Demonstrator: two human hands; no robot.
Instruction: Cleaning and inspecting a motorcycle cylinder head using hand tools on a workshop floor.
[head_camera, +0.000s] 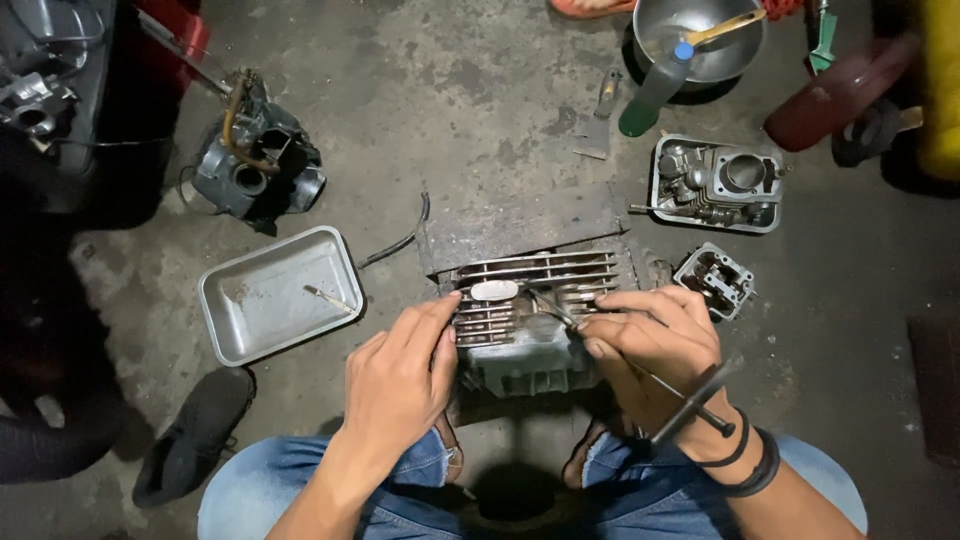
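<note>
My left hand (400, 375) lay spread against the one finned cylinder (530, 310) on the floor (480, 110) between my knees; my right hand (655, 345) pinched one thin tool (640, 375) against its fins.

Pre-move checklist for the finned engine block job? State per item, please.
1. Left hand steadying finned engine block: ok.
2. Right hand gripping thin metal tool: ok.
3. Tool tip seated on the fins: cannot tell, fingers hide it.
4. Block resting flat on metal plate: cannot tell.
5. Empty grey tray beside the left hand: ok.
</note>
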